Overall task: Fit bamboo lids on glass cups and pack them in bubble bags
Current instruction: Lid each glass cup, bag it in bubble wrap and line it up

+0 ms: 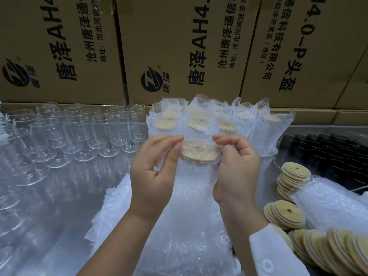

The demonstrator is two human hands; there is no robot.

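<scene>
White sleeve nearest; left hand, right hand each pinching bubble bag over bamboo lid.

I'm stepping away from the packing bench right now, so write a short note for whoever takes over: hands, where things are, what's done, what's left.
Left grip: pinches the bubble bag on the left of its mouth.
Right grip: pinches the same bag on the right.
In that bag: a glass cup with its bamboo lid fitted.
Done: bagged cups stand in rows at the back.
To do: set this bag with the others. The bare glass cups on the left need lids and bags. The loose lids lie on the right.
</scene>
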